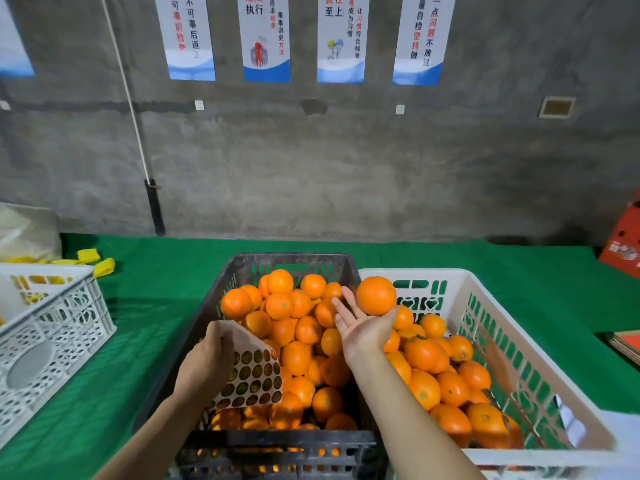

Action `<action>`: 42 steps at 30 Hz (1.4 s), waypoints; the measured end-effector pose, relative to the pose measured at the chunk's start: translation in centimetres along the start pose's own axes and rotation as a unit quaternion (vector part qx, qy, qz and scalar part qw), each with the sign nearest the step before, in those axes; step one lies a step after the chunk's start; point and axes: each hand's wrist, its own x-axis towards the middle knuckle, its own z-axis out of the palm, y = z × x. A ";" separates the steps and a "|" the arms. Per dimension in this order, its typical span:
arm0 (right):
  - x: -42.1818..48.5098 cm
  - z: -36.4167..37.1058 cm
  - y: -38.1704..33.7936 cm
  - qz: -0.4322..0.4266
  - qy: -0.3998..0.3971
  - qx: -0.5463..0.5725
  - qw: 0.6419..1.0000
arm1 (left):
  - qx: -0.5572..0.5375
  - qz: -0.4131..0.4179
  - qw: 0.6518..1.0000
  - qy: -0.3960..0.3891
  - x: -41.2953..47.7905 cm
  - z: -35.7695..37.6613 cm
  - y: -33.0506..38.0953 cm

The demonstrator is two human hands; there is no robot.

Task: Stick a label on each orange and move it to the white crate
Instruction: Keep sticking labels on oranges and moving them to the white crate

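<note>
One round orange (376,295) up on the flat right hand (360,327), palm up, fingers (348,301) straight and apart, not wrapped round it. Just over the left edge of the white crate (433,273), beside the black crate (277,445) full of fruit. Left hand (207,355) pinching a sheet of labels (254,372), fingers curled on the paper.

Probably firm, a bit heavy, smooth and ready to roll off. Best to cup from below, fingers bent up round the sides. No hard squeezing: soft peel, likely easy to bruise. Better to set down gently than to drop on the others. Thin, bendy sheet: hold by the edge.
</note>
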 end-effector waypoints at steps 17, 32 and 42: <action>0.3 -0.2 0.2 0.000 0.005 0.030 1.000 | -0.004 -0.007 1.000 -0.007 -0.4 -0.5 0.5; -2.9 -0.6 6.5 -0.299 -0.319 -0.796 0.419 | -0.142 0.000 0.989 -0.033 -0.5 -0.9 0.5; -3.0 -0.5 7.3 -0.371 -0.349 -0.750 0.421 | -0.328 -0.072 0.921 -0.196 -0.8 -1.8 2.4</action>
